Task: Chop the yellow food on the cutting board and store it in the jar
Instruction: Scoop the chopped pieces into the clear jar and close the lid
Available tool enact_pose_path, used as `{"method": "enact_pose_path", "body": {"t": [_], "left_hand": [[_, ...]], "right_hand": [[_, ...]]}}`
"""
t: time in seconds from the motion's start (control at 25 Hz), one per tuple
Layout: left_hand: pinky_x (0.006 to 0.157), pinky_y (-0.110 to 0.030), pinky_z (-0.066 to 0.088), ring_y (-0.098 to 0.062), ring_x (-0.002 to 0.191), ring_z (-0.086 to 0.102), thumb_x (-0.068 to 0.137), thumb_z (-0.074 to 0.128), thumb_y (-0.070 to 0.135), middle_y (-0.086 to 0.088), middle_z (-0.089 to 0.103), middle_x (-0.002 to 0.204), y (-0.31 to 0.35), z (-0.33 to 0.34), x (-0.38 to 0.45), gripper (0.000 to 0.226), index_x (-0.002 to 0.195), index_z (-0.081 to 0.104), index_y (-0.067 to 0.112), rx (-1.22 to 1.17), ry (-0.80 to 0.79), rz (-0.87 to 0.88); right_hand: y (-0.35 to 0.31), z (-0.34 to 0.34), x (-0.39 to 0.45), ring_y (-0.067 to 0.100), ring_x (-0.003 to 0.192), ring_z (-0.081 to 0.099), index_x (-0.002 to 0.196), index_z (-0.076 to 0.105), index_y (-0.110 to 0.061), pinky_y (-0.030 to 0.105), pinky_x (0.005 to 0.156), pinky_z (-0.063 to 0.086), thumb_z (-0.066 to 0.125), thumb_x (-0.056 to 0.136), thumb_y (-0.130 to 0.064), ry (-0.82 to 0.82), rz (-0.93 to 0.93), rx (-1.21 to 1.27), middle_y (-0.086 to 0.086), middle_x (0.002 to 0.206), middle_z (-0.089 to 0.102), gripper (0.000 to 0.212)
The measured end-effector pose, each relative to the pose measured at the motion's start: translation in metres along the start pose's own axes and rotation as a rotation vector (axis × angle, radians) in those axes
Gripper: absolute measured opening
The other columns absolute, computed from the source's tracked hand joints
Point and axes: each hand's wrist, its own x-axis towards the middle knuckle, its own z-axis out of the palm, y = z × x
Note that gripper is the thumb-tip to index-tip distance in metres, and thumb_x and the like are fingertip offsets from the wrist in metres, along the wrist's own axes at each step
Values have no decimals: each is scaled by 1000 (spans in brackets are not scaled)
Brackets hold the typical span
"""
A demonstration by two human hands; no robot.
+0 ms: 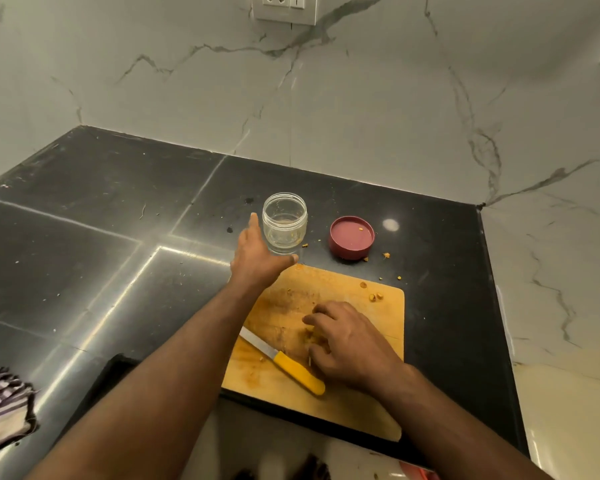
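Yellow bits lie under the curled right hand on the board; beyond the board, the spread left hand touches the jar.

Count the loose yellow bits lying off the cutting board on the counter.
About 6: one beside the jar at, one inside the lid, three right of it, one nearer the board; tinier ones may escape notice.

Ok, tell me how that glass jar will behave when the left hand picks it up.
The jar looks like clear glass, so probably rigid, smooth and breakable if dropped. It looks empty with its lid off, so likely light. Squat and wide, it should resist tipping as the left hand closes around it.
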Motion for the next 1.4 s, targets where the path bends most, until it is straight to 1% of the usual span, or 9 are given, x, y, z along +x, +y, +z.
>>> {"method": "enact_pose_path", "body": {"t": [0.16,0.36,0.56,0.64,0.76,0.88,1.08,1.28,1.4], "left_hand": [[116,-60,31,-30,150,25,66,91,45,-6,19,165,12,7,21,136,160,-6,24,-36,11,-20],[116,-60,27,-29,151,24,61,91,53,-3,22,165,14,13,41,140,160,-5,26,-48,19,-35],[114,-59,24,-30,149,27,59,88,62,-1,28,162,13,19,53,135,158,2,31,-31,57,-37],[113,-58,25,-29,147,30,58,87,63,0,32,160,12,22,54,132,156,3,33,-38,86,-19],[113,-54,28,-29,143,37,62,87,56,-1,38,155,12,25,56,123,154,11,29,-73,94,10],[111,-48,38,-27,134,44,61,89,45,1,43,143,15,21,61,110,147,23,27,-194,68,83],[107,-36,43,-19,131,42,66,89,32,1,34,145,18,3,40,109,150,20,28,-226,-78,247],[100,-27,41,-11,129,39,67,89,34,6,33,145,6,-15,10,110,151,19,30,-181,-190,355],[100,-28,43,-10,130,39,67,89,36,8,33,147,-1,-19,-8,109,151,19,33,-169,-242,394]], "right_hand": [[-3,4,-1,18,140,26,147,30,-41,38,116,27,48,93,-54,-64,34,-79,-7,154,28,59],[-16,0,-4,17,128,39,133,53,-33,33,105,38,44,98,-44,-21,-5,-93,-5,141,42,37],[-18,-7,-5,22,141,23,148,20,-45,41,114,28,49,94,-47,-133,170,-120,-6,158,20,61],[-23,-9,-2,23,141,21,148,17,-48,42,113,28,49,95,-46,-182,181,-122,-6,158,18,62],[-27,-13,2,23,141,23,145,28,-48,42,114,30,50,97,-40,-211,183,-101,-5,158,20,53],[-29,-17,2,21,137,30,137,48,-39,38,113,34,54,98,-34,-177,185,-92,-3,152,31,40],[-33,-19,9,15,116,48,123,61,-29,28,100,46,60,95,-30,-123,207,-60,-5,127,51,28],[-35,-56,15,3,96,59,113,69,-34,18,84,48,63,91,-21,9,481,234,-16,109,64,27],[-45,-100,16,3,81,65,99,72,-35,27,74,58,68,86,-19,178,436,457,-11,90,69,21]]}}
